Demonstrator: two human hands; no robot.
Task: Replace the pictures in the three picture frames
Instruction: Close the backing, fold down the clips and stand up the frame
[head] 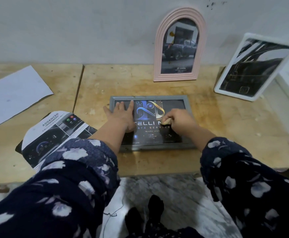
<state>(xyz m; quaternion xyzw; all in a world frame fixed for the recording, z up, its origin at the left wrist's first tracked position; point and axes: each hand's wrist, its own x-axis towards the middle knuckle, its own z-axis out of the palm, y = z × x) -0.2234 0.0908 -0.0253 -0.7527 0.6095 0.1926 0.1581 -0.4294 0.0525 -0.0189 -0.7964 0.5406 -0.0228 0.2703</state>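
We see 3 picture frames on a wooden table [226, 127]. The grey frame [187, 107] lies flat in the middle, close to us, with a dark picture [150, 110] in it. Our left hand [123, 115] lies flat on the left part of that picture, with the fingers straight and spread. Our right hand [179, 120] has its fingers curled, and it pinches a small tan thing [167, 122] on the picture. We cannot tell what that small thing is.

The pink arched frame [180, 45] stands up at the wall behind, with a truck picture inside. The white frame [253, 67] leans to the right of it. A car leaflet [54, 133] and a white sheet [14, 93] lie on the left.
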